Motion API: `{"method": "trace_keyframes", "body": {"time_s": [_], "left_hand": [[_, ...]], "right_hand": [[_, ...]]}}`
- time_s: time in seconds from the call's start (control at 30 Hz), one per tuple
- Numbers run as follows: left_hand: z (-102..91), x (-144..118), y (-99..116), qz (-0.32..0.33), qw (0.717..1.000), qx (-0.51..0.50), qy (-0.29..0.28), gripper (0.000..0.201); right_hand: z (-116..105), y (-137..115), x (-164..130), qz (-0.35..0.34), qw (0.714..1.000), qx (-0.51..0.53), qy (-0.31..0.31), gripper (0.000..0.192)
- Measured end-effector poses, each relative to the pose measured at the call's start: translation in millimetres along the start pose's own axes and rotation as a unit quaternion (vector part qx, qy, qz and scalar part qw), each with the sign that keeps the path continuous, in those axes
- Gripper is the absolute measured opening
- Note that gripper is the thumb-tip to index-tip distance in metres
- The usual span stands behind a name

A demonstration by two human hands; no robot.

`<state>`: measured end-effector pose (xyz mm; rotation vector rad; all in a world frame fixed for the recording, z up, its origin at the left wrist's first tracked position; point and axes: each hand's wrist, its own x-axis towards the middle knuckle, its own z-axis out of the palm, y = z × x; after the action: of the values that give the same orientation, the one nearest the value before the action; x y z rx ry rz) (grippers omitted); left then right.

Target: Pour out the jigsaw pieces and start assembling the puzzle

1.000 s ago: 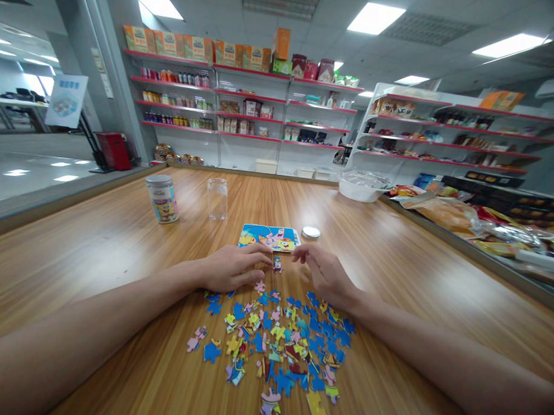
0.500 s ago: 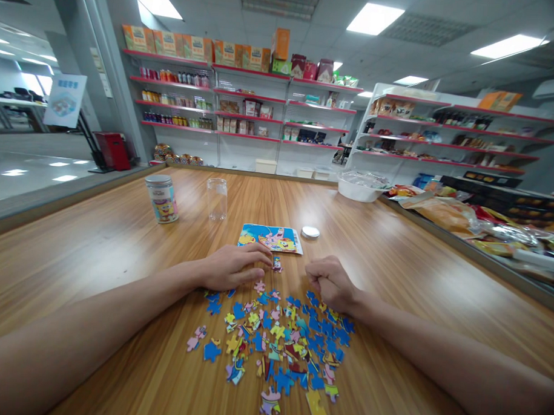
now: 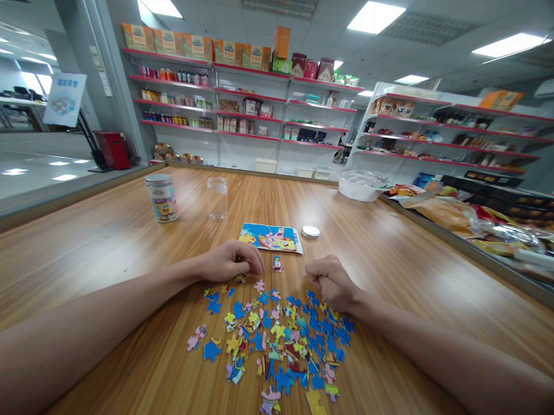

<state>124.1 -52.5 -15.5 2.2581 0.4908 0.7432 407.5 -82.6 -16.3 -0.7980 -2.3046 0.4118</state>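
Observation:
My left hand point(image 3: 234, 261) rests on the table with its fingers bent downward and slightly apart, holding nothing that shows. Beneath and below it lie a few small puzzle pieces point(image 3: 240, 279). To the right of its fingertips is a small joined bit of puzzle point(image 3: 277, 264) with a pink figure. My right hand point(image 3: 331, 282) is curled into a fist at the upper right edge of the loose pieces; no piece shows in it. A spread of loose jigsaw pieces point(image 3: 279, 333), blue, yellow and pink, covers the wood nearer to me. A cartoon picture sheet point(image 3: 272, 238) lies beyond both hands.
A round white lid point(image 3: 310, 231) lies right of the sheet. Farther left stand a printed can point(image 3: 161, 198) and a clear plastic jar point(image 3: 217, 199). A white bowl point(image 3: 360, 186) with clear wrapping sits at the back. Snack packets point(image 3: 453, 217) line the right side, beyond the table edge.
My left hand has drawn back slightly to the left, its fingers curling down and uncovering the small joined bit and some loose pieces. My right fist has stayed in place.

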Motion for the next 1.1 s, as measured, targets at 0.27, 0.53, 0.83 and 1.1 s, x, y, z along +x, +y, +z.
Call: {"method": "trace_keyframes", "body": {"time_s": [0.27,0.53,0.83,1.1], "left_hand": [[0.3,0.1,6.6,0.003,0.999,0.023,-0.036,0.014],[-0.7,-1.3,7.3,0.001,0.996,0.068,-0.056,0.013],[-0.8,-2.0,8.6,-0.003,0.996,0.058,-0.061,0.012],[1.8,-1.9,7.7,0.0,0.997,0.048,-0.06,0.013]], "right_hand": [[2.1,2.6,-0.6,-0.014,1.0,0.015,-0.017,0.012],[0.2,-0.1,0.0,-0.083,0.993,0.041,-0.08,0.035],[0.0,0.0,0.2,-0.111,0.988,0.03,-0.105,0.054],[1.3,2.5,-0.5,-0.107,0.987,0.042,-0.108,0.051]]}}
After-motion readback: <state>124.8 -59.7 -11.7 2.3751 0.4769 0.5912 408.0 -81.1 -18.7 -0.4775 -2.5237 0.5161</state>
